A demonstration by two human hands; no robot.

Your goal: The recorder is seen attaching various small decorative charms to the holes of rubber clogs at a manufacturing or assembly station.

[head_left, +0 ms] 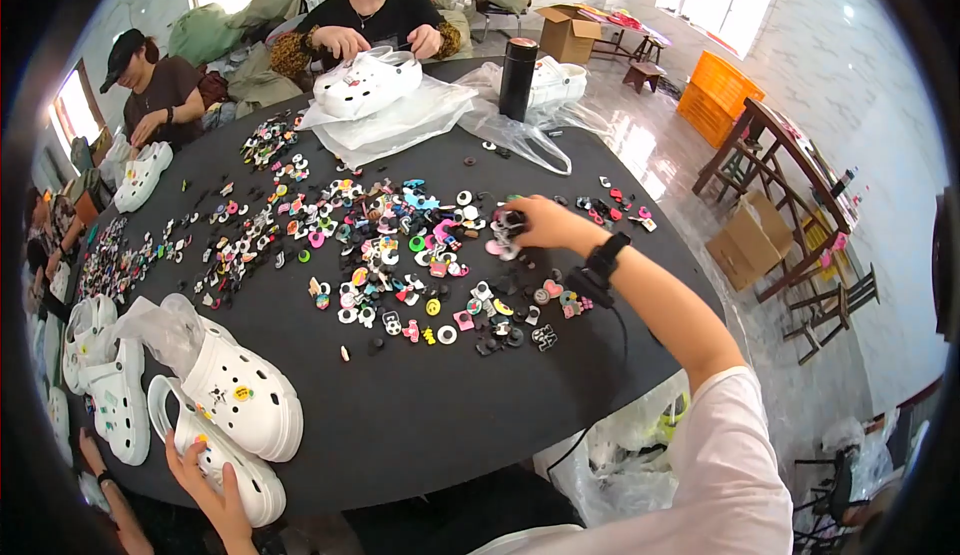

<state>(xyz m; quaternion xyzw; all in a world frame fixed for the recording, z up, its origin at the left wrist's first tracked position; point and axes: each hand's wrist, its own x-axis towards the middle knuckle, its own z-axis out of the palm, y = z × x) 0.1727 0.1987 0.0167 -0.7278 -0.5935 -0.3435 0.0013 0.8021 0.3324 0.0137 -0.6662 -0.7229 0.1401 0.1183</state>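
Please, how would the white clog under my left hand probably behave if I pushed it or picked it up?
The white clog is probably light for its size, since holes pierce its upper. Pushed, it would more likely slide than roll, given its long, broad shape. The narrow band at its open end may flex.

a white, perforated clog [256,487] lies with its toe nearest, small multicoloured charms [380,252] strewn in loose heaps beyond it.
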